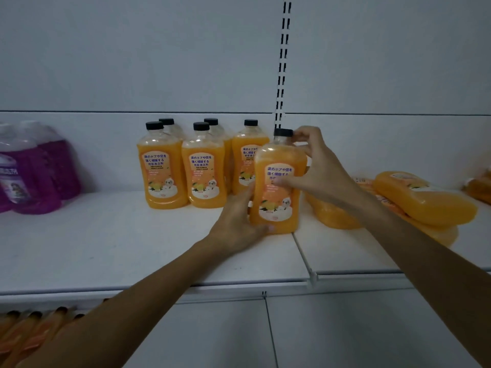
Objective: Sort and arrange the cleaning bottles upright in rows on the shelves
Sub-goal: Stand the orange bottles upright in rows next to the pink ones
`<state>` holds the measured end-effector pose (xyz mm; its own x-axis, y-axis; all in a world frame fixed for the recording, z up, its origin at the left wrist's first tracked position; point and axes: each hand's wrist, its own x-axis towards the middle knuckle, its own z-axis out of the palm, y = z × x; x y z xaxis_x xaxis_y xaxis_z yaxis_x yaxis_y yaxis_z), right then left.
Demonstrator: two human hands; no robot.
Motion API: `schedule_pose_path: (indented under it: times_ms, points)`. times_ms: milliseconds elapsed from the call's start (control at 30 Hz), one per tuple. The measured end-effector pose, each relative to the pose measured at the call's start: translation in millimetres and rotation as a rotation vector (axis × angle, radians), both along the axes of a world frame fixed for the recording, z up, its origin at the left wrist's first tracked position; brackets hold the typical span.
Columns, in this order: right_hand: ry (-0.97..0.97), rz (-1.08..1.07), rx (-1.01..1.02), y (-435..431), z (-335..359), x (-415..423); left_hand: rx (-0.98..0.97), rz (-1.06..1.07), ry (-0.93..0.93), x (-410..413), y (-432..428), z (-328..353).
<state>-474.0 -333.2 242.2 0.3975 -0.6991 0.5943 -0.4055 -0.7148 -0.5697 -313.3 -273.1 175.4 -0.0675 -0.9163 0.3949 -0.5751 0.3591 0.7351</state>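
Observation:
An orange cleaning bottle [279,197] with a black cap stands upright near the seam of the white shelf [132,248]. My left hand [239,221] grips its lower left side, thumb across the base. My right hand [321,171] holds its upper right side, fingertips at the cap and thumb on the label. Behind it, several matching orange bottles [202,168] stand upright in two rows against the back panel. More orange bottles [422,197] lie on their sides in a pile on the right shelf section.
Purple bottles [39,171] stand at the far left of the shelf. A slotted upright rail [283,62] runs up the back wall. Orange bottle tops [32,330] show on a lower shelf at bottom left.

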Motion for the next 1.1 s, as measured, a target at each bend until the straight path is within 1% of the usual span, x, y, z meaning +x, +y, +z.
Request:
schedule_pose_path:
  times_ms: [100, 167, 233, 267, 333, 500, 667, 867, 967, 1033, 1100]
  points:
    - [0.099, 0.058, -0.054, 7.3, 4.6, 13.6, -0.023, 0.113, -0.109, 9.9, 1.6, -5.5]
    - [0.11, 0.038, -0.063, 5.8, 4.0, 20.2, 0.006, 0.24, -0.334, 16.2, 4.1, -9.4]
    - [0.112, 0.013, -0.093, 0.6, 2.9, 25.8, 0.09, 0.34, -0.581, 21.2, 7.4, -11.0]
    - [0.121, -0.007, -0.112, -3.7, 2.0, 28.2, 0.133, 0.358, -0.657, 22.4, 8.1, -11.3]
    - [0.148, -0.065, -0.14, -13.3, 0.4, 34.4, 0.16, 0.367, -0.728, 22.2, 8.7, -12.0]
    - [0.195, -0.164, -0.198, -29.9, -0.4, 59.4, 0.152, 0.374, -0.736, 21.3, 8.5, -13.8]
    - [0.192, -0.22, -0.213, -42.4, -0.8, 76.0, 0.146, 0.364, -0.717, 21.3, 10.1, -13.1]
    - [0.209, -0.241, -0.231, -47.4, -2.5, 76.4, 0.104, 0.354, -0.71, 19.2, 11.8, -11.1]
    - [0.22, -0.154, -0.157, -44.0, -0.3, 64.2, 0.012, 0.323, -0.747, 17.0, 12.0, -8.3]
    - [0.161, -0.077, -0.056, -42.8, 4.7, 48.2, -0.046, 0.265, -0.762, 14.2, 10.4, -5.6]
    - [0.142, -0.102, 0.012, -47.5, 9.3, 26.2, -0.05, 0.216, -0.728, 7.5, 5.5, -2.0]
